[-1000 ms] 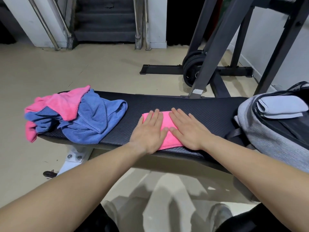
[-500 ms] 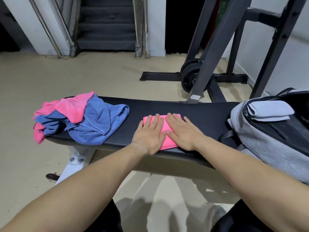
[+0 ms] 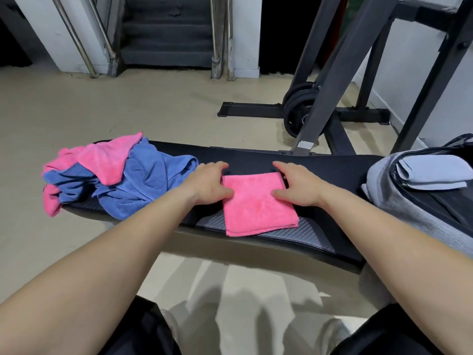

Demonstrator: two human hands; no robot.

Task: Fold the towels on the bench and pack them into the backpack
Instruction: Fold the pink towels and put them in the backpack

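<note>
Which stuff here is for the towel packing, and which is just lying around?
For the job: folded pink towel, heap of pink and blue towels, backpack, bench.
Just lying about: weight plates, metal rack, stairs.

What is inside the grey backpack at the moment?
A folded pale towel lies in the open backpack. Anything under it or deeper inside is hidden.

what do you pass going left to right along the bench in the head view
pile of pink and blue towels → left hand → folded pink towel → right hand → grey backpack
</note>
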